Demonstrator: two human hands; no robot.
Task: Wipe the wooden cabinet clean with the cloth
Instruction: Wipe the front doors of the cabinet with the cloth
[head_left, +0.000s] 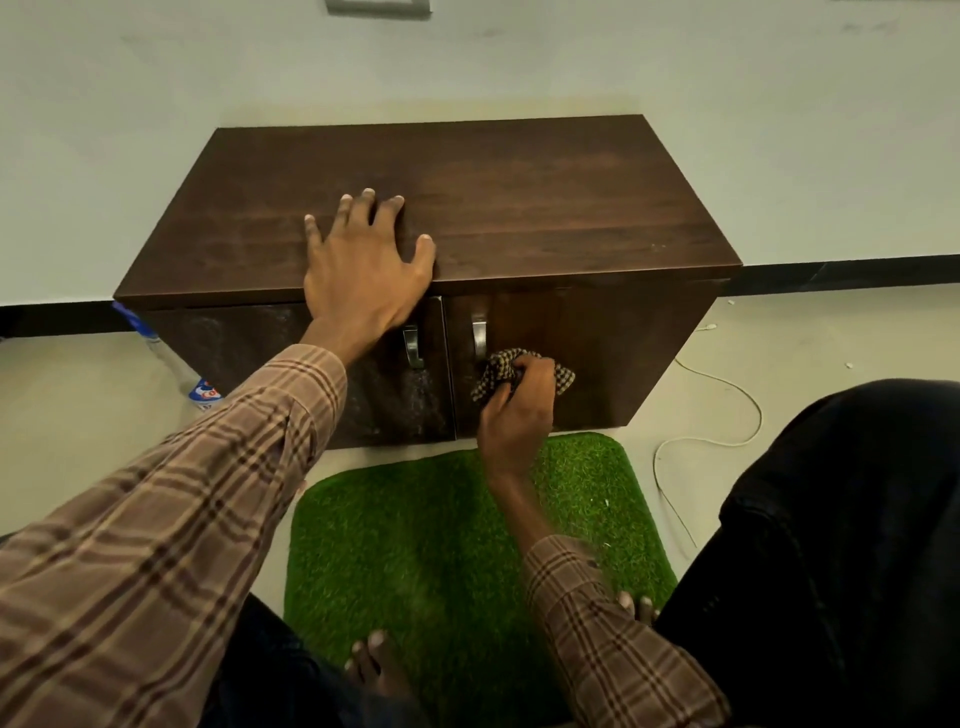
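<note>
The left hand (363, 265) lies flat, fingers spread, on the wooden cabinet (519, 208) top at its front edge. The right hand (517, 410) grips the bunched checked cloth (501, 371) against the right door, just beside its handle (479, 338).

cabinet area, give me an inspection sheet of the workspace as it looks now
surface: cabinet top dark wood; left door shows pale smears, right door looks cleaner
job's things: checked cloth bunched against the right door below its handle
clutter: plastic bottle on the floor at the cabinet's left end
hands: left hand flat on the top's front edge; right hand grips the cloth
cables: white cable loose on the floor, right side
surroundings: green mat in front, pale wall behind
</note>
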